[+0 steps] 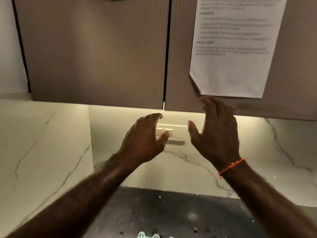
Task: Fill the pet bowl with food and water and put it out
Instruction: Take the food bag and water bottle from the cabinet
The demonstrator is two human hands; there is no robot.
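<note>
Two bare forearms reach up and forward from the bottom corners of the view, both hands raised in front of a kitchen wall. The left hand (145, 134) is seen from the back, its fingers loosely curved and spread a little, the thumb apart from them, holding nothing. It hangs in front of a white switch plate (173, 134) set in the wall; whether it touches the plate cannot be told. The right hand (217, 131) is higher, fingers straighter and pointing up, thumb spread wide to the left, also empty. Its fingertips overlap the lower edge of the right cabinet door (181, 66), just under a sheet of paper; contact cannot be judged. One thin orange thread bracelet (231, 166) circles the right wrist.

Above the hands are two brown cabinet doors, the left cabinet door (96, 48) and the right one, both closed, with a narrow dark gap between them. One white printed sheet of paper (235, 48) is stuck on the right door; its text is too blurred to read.

Behind the hands runs a pale marble-veined backsplash (51, 152), lit from under the cabinets. Below lies a dark speckled countertop (171, 212) with a few small crumbs (195, 230) scattered on it. At the very bottom edge a small pale object (149, 235) is partly cut off and cannot be identified. The pet bowl is not in view.
</note>
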